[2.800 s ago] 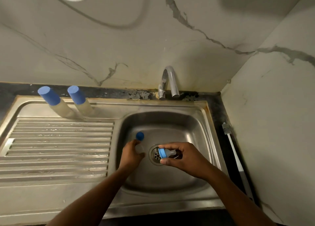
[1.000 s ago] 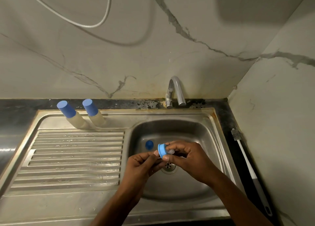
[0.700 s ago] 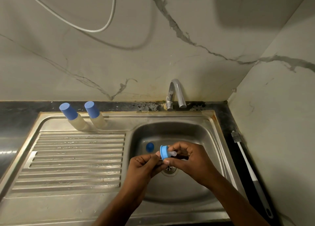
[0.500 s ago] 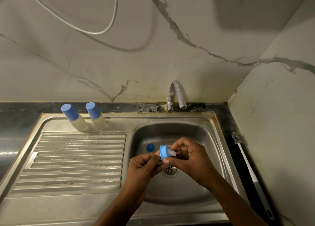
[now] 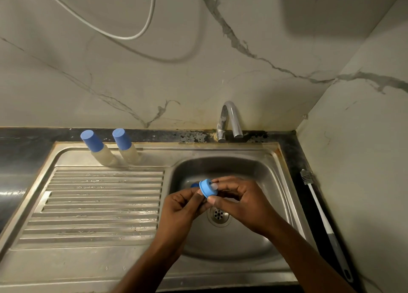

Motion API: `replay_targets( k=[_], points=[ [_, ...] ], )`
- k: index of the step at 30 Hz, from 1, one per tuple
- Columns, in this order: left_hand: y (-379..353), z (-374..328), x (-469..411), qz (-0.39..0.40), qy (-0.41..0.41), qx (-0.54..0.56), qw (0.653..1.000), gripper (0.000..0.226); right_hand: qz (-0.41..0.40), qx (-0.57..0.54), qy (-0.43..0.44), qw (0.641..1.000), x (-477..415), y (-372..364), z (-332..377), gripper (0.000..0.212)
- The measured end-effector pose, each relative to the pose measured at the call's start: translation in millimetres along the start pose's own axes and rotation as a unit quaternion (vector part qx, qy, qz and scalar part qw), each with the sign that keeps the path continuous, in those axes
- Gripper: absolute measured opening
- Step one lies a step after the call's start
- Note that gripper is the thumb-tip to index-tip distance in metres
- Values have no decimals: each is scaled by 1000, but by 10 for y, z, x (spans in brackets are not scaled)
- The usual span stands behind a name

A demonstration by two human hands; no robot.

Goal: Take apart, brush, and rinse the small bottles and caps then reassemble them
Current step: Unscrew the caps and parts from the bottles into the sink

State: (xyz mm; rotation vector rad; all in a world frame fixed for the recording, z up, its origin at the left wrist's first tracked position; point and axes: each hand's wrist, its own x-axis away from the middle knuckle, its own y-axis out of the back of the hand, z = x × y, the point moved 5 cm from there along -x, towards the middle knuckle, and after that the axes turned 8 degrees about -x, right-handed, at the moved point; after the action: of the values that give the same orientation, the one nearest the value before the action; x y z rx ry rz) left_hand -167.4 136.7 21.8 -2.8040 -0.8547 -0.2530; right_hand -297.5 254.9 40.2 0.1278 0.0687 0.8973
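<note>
Above stainless basin (image 5: 242, 166), right hand (image 5: 239, 203) and left hand (image 5: 180, 207) pinching round blue plastic collar (image 5: 206, 188), white nozzle (image 5: 214, 185)

1 wide-angle head camera looks forward and down over the sink (image 5: 220, 165), facing the wall corner. The left hand (image 5: 181, 206) and right hand (image 5: 240, 202) sit close, low centre, pinching a cap (image 5: 207, 187); the tap (image 5: 229, 120) lies farther back.

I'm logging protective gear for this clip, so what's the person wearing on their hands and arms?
Nothing visible: the left hand and right hand are bare, without gloves, and no sleeve, ring, watch or bracelet shows.
</note>
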Motion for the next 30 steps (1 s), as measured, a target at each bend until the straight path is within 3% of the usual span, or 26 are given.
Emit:
replay_targets(
  k=[6,13,17,24,30],
  points=[
    [18,-84,-39,16,-39,-68,997,25,-16,3,4,1000,8,27,-15,30],
    [125,44,-45,-10,-3,-21,1000,24,8,-44,-18,999,-48,117,-70,63],
    [346,233,-23,-56,32,-34,997,22,-4,7,-21,1000,-57,173,-192,51],
    [633,549,133,-94,87,-36,991,21,32,58,-136,989,-8,-27,-895,51],
    [705,722,293,-103,120,-38,987,19,87,160,-224,957,-5,-443,-1775,57]
  ],
)
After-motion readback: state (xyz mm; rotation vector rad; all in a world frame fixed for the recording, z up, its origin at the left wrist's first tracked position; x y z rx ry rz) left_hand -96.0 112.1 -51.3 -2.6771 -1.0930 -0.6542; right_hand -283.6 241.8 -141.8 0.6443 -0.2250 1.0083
